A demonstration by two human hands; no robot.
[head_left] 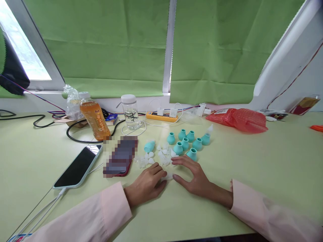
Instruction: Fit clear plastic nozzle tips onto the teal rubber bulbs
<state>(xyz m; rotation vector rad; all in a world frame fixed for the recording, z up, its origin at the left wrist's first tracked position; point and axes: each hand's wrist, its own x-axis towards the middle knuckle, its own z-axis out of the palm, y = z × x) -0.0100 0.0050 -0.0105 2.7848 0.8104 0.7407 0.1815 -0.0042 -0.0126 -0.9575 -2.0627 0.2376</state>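
My left hand (149, 183) is closed, its thumb and fingers pinching a small translucent white plastic piece (168, 176) just above the table. My right hand (195, 176) has its fingers apart; the thumb is close to the free end of that piece, and the fingertips are by a pile of loose translucent pieces (165, 156). Beyond it stand several turquoise bulb-shaped hollow parts (185, 144) with open necks. One turquoise part (149, 146) lies on its side. A translucent tip (210, 129) shows at the rearmost right turquoise part (205, 139).
Left of the hands lie a phone (78, 167) with a cable and a red-cased phone (123, 156). Behind are an orange drink bottle (94, 117), a clear jar (130, 114) and a yellow power strip (161, 116). A red plastic bag (239, 119) lies at the back right.
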